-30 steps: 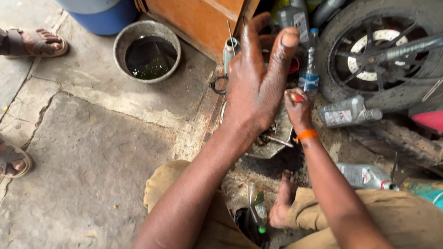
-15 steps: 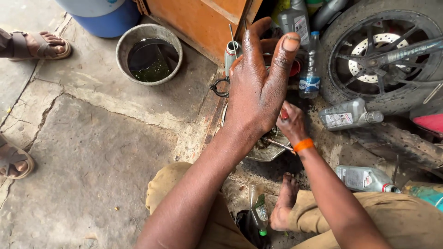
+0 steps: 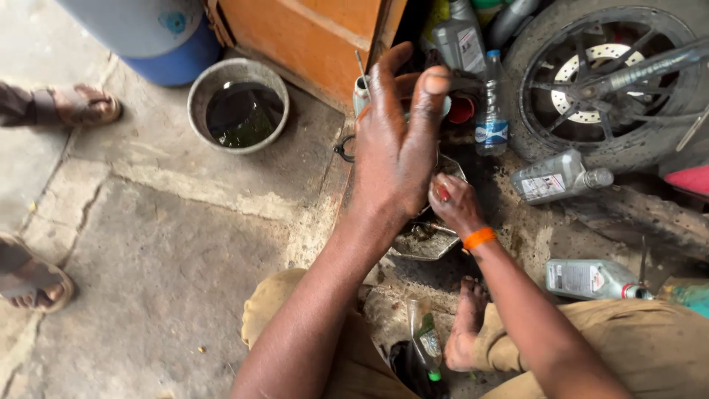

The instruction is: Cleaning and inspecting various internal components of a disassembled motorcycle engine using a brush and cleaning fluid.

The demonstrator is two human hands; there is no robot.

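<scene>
Left hand [image 3: 395, 159]: raised over the work, fingers spread wide and straight, holding nothing; skin dark with oil.

Right hand [image 3: 452, 203]: lower and to the right, an orange band at the wrist, fingers closed narrowly round one small red object [image 3: 442, 193]. Its kind could not be told; most of it was hidden in the grip. Judged small, light and rigid, and likely slick from oily fingers, so a pinch across its sides would suit better than a loose hold.

Metal tray [image 3: 427, 238]: one, shallow, angular, dirty, lying on the floor directly under both hands. Judged stiff, thin-walled and greasy; best lifted by its rim.

Grey oil bottles: three counted. One [image 3: 555, 177] lay on its side right of the hands, one [image 3: 591, 279] lay near right beside the knee, one [image 3: 459, 43] stood upright at the far edge.

Clear plastic bottle with blue cap [image 3: 490, 111]: one, upright, just beyond the hands.

Small bottle with green cap [image 3: 424, 338]: one, lying near, between the legs.

Round basin [image 3: 238, 105]: one, far left, holding dark liquid.

Blue barrel [image 3: 151, 33]: one, far left, partly out of view.

Motorcycle wheel [image 3: 602, 77]: one, far right, tyre on.

Orange wooden cabinet [image 3: 314, 33]: one, far centre.

Sandalled feet of other people: two, at the left edge [image 3: 81, 107] [image 3: 29, 277].

Bare foot [image 3: 465, 325]: one, the wearer's own, near centre.
</scene>
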